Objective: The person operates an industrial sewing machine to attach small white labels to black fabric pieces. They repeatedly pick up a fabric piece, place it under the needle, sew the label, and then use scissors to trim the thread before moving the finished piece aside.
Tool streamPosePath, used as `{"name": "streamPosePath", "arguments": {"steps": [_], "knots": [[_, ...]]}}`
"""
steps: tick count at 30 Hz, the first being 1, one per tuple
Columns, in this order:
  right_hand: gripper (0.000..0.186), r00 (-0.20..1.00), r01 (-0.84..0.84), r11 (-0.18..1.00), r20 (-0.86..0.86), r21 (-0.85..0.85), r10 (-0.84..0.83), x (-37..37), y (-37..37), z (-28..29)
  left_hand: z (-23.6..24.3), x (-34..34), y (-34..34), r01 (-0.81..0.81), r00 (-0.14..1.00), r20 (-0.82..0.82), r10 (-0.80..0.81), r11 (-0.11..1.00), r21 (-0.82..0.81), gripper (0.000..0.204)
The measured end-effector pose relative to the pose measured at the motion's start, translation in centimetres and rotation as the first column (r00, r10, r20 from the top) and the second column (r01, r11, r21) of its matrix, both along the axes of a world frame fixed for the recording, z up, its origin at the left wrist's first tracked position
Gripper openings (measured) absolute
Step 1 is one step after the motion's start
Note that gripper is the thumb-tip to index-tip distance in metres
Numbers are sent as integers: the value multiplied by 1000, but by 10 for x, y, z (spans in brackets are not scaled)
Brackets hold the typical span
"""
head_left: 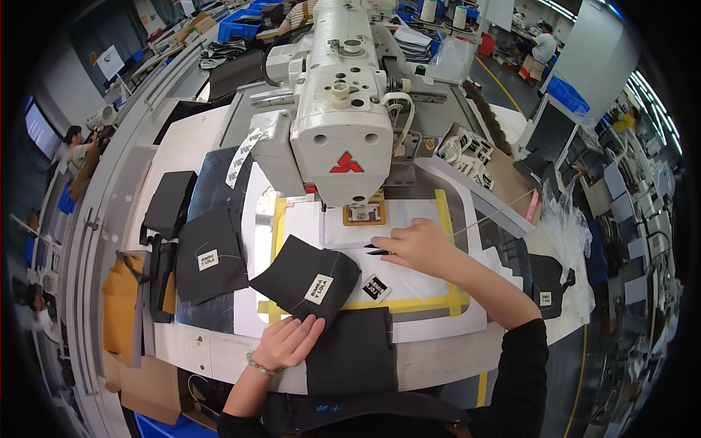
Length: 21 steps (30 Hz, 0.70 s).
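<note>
My left hand [290, 342] pinches the lower edge of a black fabric panel [299, 266], its fingers on top and its thumb out of sight. The panel is tilted and bears a small white label [319, 289] with dark print. Over the white sheet my right hand [416, 248] is closed around small dark thread snips [377, 250], their tips pointing left. A loose black-and-white label [376, 287] lies between the hands. Just beyond the right hand is the sewing machine's presser area [364, 214]. Another black panel [352, 354] lies at the table's near edge.
A large white sewing machine [339, 109] stands in front of me. Left are labelled black pieces [212, 255], a black stack [169, 203] and yellow-brown pieces [123, 306]. A cardboard tray [504, 182] of labels stands right, near a clear plastic bag [566, 241]. Other people work farther off.
</note>
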State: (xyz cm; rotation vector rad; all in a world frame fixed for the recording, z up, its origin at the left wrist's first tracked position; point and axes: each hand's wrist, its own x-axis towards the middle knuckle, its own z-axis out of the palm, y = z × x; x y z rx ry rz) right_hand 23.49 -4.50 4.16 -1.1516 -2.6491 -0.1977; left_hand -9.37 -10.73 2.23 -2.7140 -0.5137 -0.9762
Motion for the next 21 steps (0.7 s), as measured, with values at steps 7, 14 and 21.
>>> {"name": "streamPosePath", "arguments": {"steps": [7, 14, 21], "knots": [[28, 989, -108, 956, 131, 273, 74, -22, 22, -15, -3, 11, -4, 69, 998, -17, -68, 997, 18, 27], [28, 988, -133, 927, 119, 349, 97, -32, 31, -22, -3, 11, -5, 66, 998, -20, -66, 998, 10, 26], [26, 986, 140, 976, -119, 169, -121, -16, 24, -9, -7, -9, -1, -43, 992, 109, 59, 989, -141, 28]]}}
